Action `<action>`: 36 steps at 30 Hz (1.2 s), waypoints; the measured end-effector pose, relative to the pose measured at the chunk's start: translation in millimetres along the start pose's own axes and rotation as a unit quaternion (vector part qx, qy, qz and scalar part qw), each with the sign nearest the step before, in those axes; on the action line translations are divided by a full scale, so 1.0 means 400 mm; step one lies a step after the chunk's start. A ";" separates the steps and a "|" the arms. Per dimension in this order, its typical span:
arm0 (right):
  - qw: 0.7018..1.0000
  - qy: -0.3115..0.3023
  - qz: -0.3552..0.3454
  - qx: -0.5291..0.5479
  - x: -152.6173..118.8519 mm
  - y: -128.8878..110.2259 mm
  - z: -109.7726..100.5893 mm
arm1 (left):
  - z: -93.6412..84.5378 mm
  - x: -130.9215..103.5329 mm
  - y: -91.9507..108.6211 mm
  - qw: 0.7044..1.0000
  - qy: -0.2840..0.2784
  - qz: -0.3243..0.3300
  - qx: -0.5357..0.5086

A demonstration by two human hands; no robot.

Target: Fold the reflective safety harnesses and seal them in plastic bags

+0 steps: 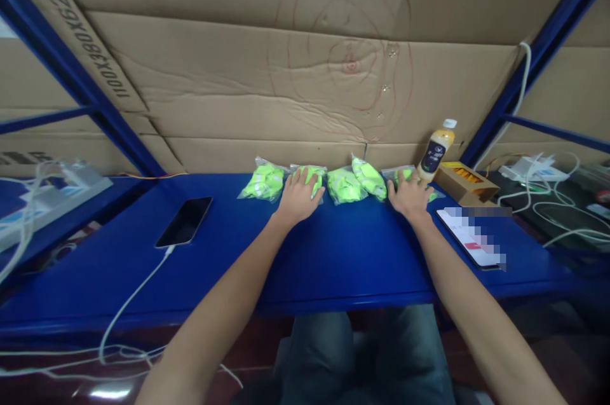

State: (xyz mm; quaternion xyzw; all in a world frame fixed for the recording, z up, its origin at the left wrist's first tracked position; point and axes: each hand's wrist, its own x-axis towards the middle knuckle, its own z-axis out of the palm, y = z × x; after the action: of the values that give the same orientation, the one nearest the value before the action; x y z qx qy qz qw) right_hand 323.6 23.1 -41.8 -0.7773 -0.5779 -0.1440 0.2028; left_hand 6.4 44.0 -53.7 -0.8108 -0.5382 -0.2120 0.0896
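Several clear plastic bags with folded neon yellow-green fabric inside lie in a row along the back of the blue table. My left hand (300, 195) rests palm down with fingers stretched over one bag (312, 171), covering much of it. Just left of that hand is another bag (263, 181). On the right, my right hand (410, 196) lies with spread fingers on the bag at the row's right end (404, 173), partly hiding it. Between my hands sit a rounded bag (345, 186) and a slanted bag (368, 177) touching it.
A capped drink bottle (436, 151) stands behind my right hand, beside an opened cardboard box (467, 182). A lit phone (469, 240) lies at right, a dark phone (185, 222) on a charging cable (133, 297) at left. Cardboard (238, 87) walls the back; blue posts (95, 100) flank it.
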 end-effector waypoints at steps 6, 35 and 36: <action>0.993 -0.003 -0.120 0.021 0.014 -0.032 0.006 | -0.022 -0.026 0.056 0.995 0.065 0.072 0.019; 0.985 -0.064 -0.128 0.093 0.044 0.016 -0.009 | 0.070 0.043 0.213 0.984 0.024 0.175 0.010; 0.988 -0.073 -0.106 0.088 0.047 0.019 -0.006 | 0.069 0.041 0.211 0.984 0.025 0.178 -0.002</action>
State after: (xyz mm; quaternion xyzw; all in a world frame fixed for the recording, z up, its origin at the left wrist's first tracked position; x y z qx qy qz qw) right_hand 336.2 36.0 -32.3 -0.6991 -0.6807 -0.0565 0.2114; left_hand 95.4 33.8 -64.3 -0.8883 -0.3822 -0.2141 0.1379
